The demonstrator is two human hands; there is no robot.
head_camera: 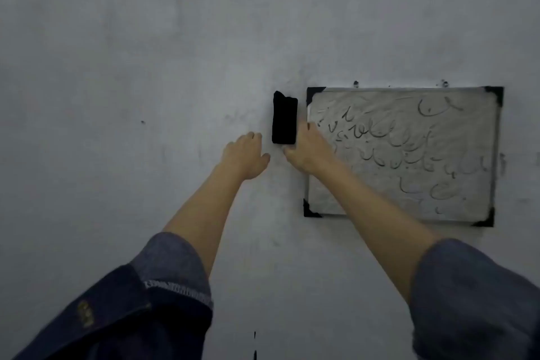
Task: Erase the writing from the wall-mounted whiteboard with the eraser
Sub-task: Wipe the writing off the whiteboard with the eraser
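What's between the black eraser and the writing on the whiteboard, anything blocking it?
Nothing visible blocks it. The eraser, held by the right hand, sits just left of the whiteboard frame, with the writing immediately to its right.

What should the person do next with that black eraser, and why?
Probably slide the right hand rightward, carrying the black eraser onto the whiteboard. The eraser sits over bare wall just left of the frame, the writing looks untouched, and the left hand hangs open, holding nothing.
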